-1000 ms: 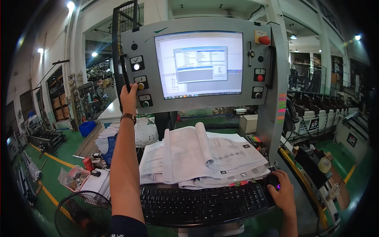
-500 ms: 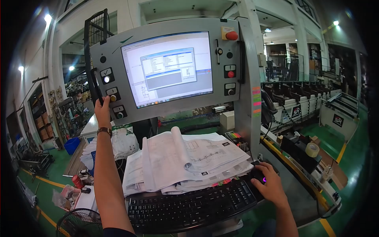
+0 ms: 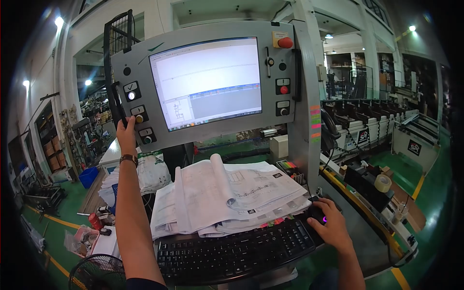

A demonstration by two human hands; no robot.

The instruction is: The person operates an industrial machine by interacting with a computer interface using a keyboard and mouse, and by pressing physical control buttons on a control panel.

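Observation:
My left hand (image 3: 126,133) is at the left edge of the grey control panel (image 3: 217,133), wrapped around the lower end of its black handle (image 3: 116,102). Its fingertips come close to a yellow push button (image 3: 139,118). Under my right hand (image 3: 333,224) is a black computer mouse (image 3: 316,213) with a purple light on its side. The panel's screen (image 3: 208,72) shows a mostly white program window, with a blue-topped grey table area and a small drawing below. A black keyboard (image 3: 232,251) lies left of the mouse, partly overlapped by a stack of printed drawings (image 3: 251,188).
A red emergency stop button (image 3: 285,43) sits at the panel's upper right. Stuffed plastic bags (image 3: 153,173) are behind my left forearm, and a black fan (image 3: 96,273) stands at lower left. On the right are a long machine (image 3: 372,133) and a tape roll (image 3: 382,183).
The pop-up window in the middle of the screen has closed, baring the white drawing area and table behind it. Both hands stay in place.

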